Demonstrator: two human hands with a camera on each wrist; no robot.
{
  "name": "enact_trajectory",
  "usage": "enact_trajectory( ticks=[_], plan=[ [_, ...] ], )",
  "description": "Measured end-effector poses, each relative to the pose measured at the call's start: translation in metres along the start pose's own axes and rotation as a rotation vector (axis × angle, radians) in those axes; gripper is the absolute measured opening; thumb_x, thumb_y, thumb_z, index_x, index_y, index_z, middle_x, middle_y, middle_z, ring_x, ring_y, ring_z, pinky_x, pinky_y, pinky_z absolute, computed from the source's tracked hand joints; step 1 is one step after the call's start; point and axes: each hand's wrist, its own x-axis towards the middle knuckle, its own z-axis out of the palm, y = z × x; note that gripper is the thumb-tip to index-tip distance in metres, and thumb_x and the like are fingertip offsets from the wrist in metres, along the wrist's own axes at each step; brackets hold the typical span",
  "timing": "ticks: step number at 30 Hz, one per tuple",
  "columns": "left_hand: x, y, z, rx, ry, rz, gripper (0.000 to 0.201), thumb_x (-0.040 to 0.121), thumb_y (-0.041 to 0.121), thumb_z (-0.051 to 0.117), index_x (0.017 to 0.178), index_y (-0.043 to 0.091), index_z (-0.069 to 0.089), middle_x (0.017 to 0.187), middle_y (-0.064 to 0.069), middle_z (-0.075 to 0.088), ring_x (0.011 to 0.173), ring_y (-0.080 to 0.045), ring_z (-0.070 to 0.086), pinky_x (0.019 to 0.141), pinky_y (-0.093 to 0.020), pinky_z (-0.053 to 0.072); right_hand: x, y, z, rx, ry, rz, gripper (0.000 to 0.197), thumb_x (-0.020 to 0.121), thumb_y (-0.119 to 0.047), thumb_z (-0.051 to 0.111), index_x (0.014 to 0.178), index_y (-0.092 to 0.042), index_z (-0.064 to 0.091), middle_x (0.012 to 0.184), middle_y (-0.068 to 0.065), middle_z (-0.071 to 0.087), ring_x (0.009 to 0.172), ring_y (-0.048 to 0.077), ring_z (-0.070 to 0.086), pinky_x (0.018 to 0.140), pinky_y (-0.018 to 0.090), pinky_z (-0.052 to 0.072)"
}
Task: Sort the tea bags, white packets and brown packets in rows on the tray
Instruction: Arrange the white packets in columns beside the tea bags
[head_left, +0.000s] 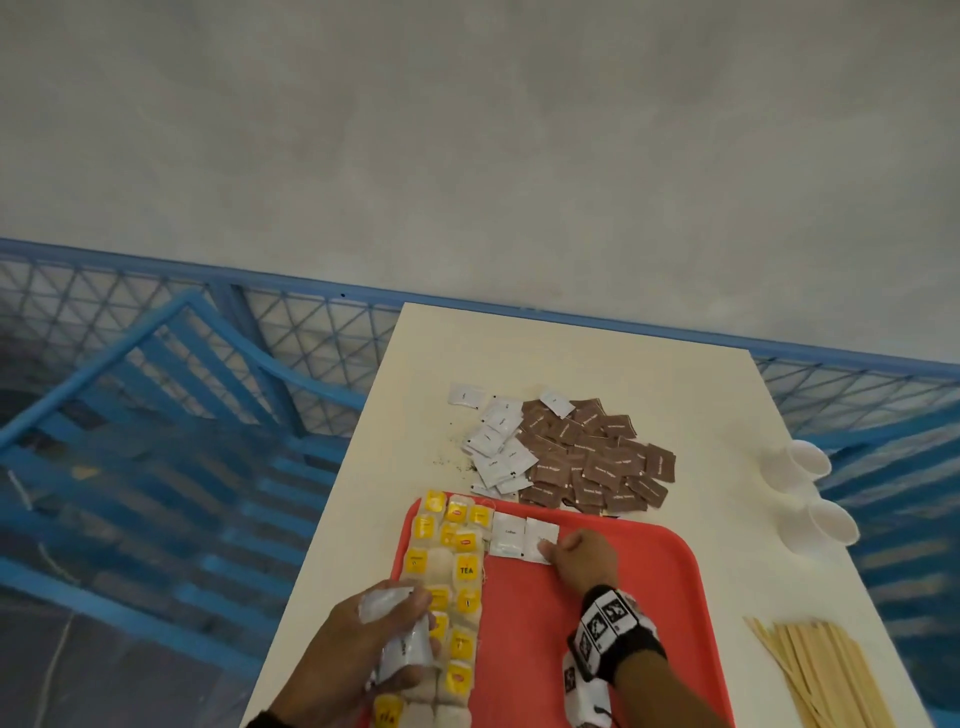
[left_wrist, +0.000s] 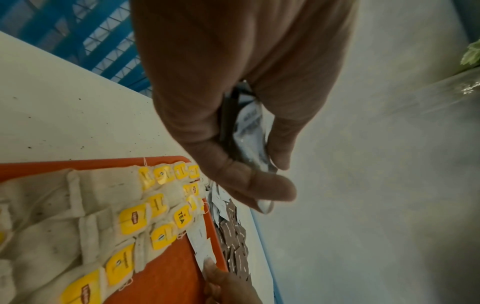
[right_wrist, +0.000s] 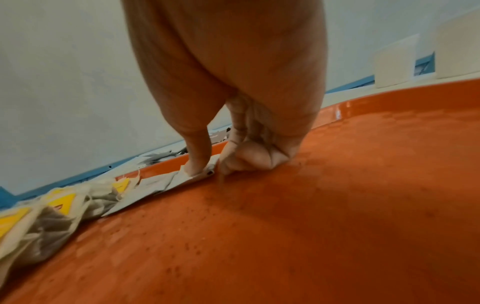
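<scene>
A red tray (head_left: 639, 613) lies at the table's near edge. Rows of yellow-tagged tea bags (head_left: 452, 582) fill its left side. Two white packets sit side by side at the tray's far edge, right of the tea bags; the left one (head_left: 506, 532) lies free. My right hand (head_left: 579, 558) pinches the right one (head_left: 540, 535) at its near corner, thumb on top (right_wrist: 194, 166), fingers curled beside it. My left hand (head_left: 363, 644) hovers over the tea bags and grips a bunch of white packets (left_wrist: 250, 131). Loose white packets (head_left: 496, 447) and brown packets (head_left: 597, 462) are heaped beyond the tray.
Two white cups (head_left: 802, 467) lie on their sides near the table's right edge. A bundle of wooden stirrers (head_left: 815, 675) lies at the near right. Dark crumbs dot the table left of the heap. A blue mesh fence (head_left: 291, 332) stands behind the table.
</scene>
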Motion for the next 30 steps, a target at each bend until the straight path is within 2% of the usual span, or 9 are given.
enact_trajectory(
  ticks=[2,4,8,12,16,20,24,27,30],
  plan=[
    [-0.002,0.001,-0.002,-0.036,-0.016,-0.025,0.088,0.041,0.038,0.099,0.110,-0.007,0.067,0.085,-0.023,0.069,0.076,-0.034,0.068,0.065,-0.036,0.057,-0.003,-0.001,0.002,0.050,0.021,0.018,0.033,0.079,-0.031,0.078,0.070,-0.019,0.049,0.077,0.000,0.061,0.079,0.020,0.057,0.072,0.031,0.044],
    [-0.004,0.003,-0.001,-0.083,-0.052,-0.052,0.076,0.054,0.027,0.098,0.114,-0.007,0.066,0.087,-0.024,0.068,0.077,-0.035,0.068,0.062,-0.036,0.058,-0.005,-0.003,0.004,0.055,0.019,0.006,0.035,0.079,-0.030,0.078,0.072,-0.019,0.046,0.076,-0.002,0.059,0.081,0.022,0.056,0.070,0.031,0.041],
    [-0.013,0.016,0.008,-0.250,-0.105,-0.082,0.039,0.073,0.004,0.068,0.110,-0.009,0.067,0.095,-0.032,0.071,0.073,-0.042,0.072,0.052,-0.042,0.061,-0.009,-0.008,-0.002,0.045,0.008,-0.032,0.031,0.083,-0.029,0.075,0.070,-0.019,0.048,0.073,-0.003,0.058,0.078,0.021,0.056,0.071,0.031,0.044],
    [-0.013,0.022,0.012,-0.387,-0.155,-0.104,0.043,0.074,-0.004,0.060,0.117,-0.009,0.062,0.106,-0.036,0.069,0.083,-0.046,0.073,0.067,-0.056,0.057,-0.035,-0.020,-0.025,0.033,0.073,-0.204,0.019,0.088,-0.022,0.071,0.071,-0.021,0.061,0.079,-0.002,0.069,0.073,0.012,0.060,0.068,0.025,0.047],
    [-0.010,0.032,0.029,-0.298,-0.186,-0.050,0.035,0.079,0.006,0.066,0.113,-0.003,0.067,0.105,-0.028,0.071,0.088,-0.037,0.072,0.062,-0.044,0.063,-0.109,-0.051,-0.062,0.211,0.115,-0.394,0.055,0.082,-0.049,0.072,0.053,-0.007,0.053,0.051,0.003,0.055,0.049,0.005,0.042,0.053,0.027,0.039],
    [-0.014,0.040,0.058,-0.256,-0.258,-0.022,0.017,0.079,0.014,0.068,0.091,0.007,0.077,0.085,-0.015,0.068,0.070,-0.023,0.062,0.052,-0.030,0.054,-0.171,-0.078,-0.076,0.330,-0.259,-0.514,0.030,0.080,-0.039,0.078,0.075,-0.010,0.069,0.059,-0.007,0.057,0.053,-0.001,0.044,0.053,0.015,0.037],
    [-0.017,0.039,0.075,-0.170,-0.313,0.016,0.014,0.079,0.019,0.069,0.087,0.013,0.079,0.086,-0.012,0.068,0.065,-0.018,0.063,0.052,-0.028,0.051,-0.173,-0.073,-0.078,0.475,-0.237,-0.467,0.019,0.080,-0.022,0.081,0.074,-0.007,0.071,0.060,-0.008,0.058,0.055,0.004,0.046,0.055,0.018,0.038],
    [-0.019,0.038,0.071,-0.005,-0.324,0.073,0.022,0.081,0.018,0.073,0.102,0.010,0.076,0.093,-0.011,0.071,0.070,-0.015,0.065,0.054,-0.028,0.055,-0.172,-0.068,-0.089,0.641,-0.281,-0.377,0.014,0.082,-0.017,0.079,0.071,-0.012,0.072,0.057,-0.006,0.057,0.051,0.006,0.043,0.050,0.016,0.036],
    [-0.025,0.041,0.066,0.200,-0.331,0.146,0.008,0.086,0.025,0.078,0.088,0.017,0.078,0.080,-0.007,0.069,0.067,-0.014,0.061,0.052,-0.026,0.051,-0.171,-0.065,-0.095,0.648,-0.286,-0.384,0.012,0.084,-0.015,0.076,0.072,-0.013,0.073,0.055,-0.007,0.055,0.049,0.006,0.040,0.049,0.015,0.034]
  ],
)
